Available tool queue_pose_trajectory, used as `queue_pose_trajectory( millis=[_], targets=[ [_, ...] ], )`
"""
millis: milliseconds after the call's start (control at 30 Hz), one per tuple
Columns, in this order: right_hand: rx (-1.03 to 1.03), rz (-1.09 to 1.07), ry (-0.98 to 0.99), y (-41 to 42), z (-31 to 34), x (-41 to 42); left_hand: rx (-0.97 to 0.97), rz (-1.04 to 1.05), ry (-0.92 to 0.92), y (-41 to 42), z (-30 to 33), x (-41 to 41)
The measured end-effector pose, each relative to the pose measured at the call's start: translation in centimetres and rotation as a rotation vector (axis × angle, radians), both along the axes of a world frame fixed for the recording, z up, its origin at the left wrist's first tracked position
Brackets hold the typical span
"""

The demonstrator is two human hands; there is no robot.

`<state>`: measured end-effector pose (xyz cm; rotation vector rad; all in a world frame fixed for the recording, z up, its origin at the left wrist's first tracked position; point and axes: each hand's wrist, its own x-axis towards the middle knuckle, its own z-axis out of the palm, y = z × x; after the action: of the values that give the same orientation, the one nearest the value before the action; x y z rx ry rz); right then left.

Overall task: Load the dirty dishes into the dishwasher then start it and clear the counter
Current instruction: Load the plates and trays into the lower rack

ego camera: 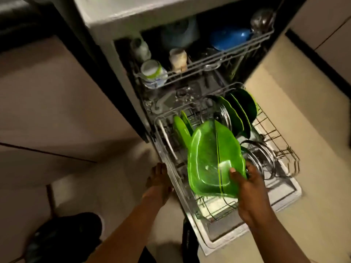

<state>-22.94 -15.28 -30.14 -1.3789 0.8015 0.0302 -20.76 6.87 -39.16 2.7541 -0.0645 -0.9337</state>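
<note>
Right hand (247, 188) grip holds translucent green square plates (210, 158) by the near edge, over the pulled-out lower wire rack (275, 137); left hand (158, 182), fingers relaxed, beside the rack's left edge.

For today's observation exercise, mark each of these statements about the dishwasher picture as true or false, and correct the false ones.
1. The right hand holds green plates over the lower rack. True.
2. The left hand also grips the green plates. False: it is at the lower rack's left edge, apart from the plates; whether it touches the rack is unclear.
3. The lower rack holds no dishes yet. False: other green plates already stand on edge in it.
4. A blue dish sits in the upper rack. True.
5. The dishwasher door is closed. False: it is open, with both racks in view.
</note>
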Motion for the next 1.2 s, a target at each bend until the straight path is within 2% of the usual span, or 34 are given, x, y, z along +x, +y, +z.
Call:
queue_pose_trajectory(
  millis=[167, 300, 600, 867, 1000, 1100, 1200],
  targets=[
    [0.397, -0.077, 0.236, -0.1, -7.3, 5.3, 0.015, -0.073, 0.088, -1.2, -5.7, 2.4],
    [0.645, -0.168, 0.287, 0.1, -12.0, 11.0, 0.011, -0.047, 0.128, -1.1, -9.1, 3.4],
    [0.868, -0.269, 0.374, -0.1, -16.4, 18.6, 0.015, 0.050, 0.158, -3.5, -11.8, 3.2],
    [0.782, -0.229, 0.546, -1.5, -20.2, 20.0, 0.169, 0.041, 0.213, -4.8, -11.9, 3.8],
    [0.710, -0.328, 0.502, -1.1, -20.2, 19.1, 0.214, 0.023, 0.219, -5.2, -11.7, 3.9],
    [0.537, -0.264, 0.459, -0.9, -18.8, 17.9, 0.215, 0.030, 0.247, -5.3, -11.5, 4.1],
    [0.204, -0.148, 0.511, 0.0, -17.1, 17.6, 0.230, 0.022, 0.244, -5.5, -11.5, 4.2]
  ],
)
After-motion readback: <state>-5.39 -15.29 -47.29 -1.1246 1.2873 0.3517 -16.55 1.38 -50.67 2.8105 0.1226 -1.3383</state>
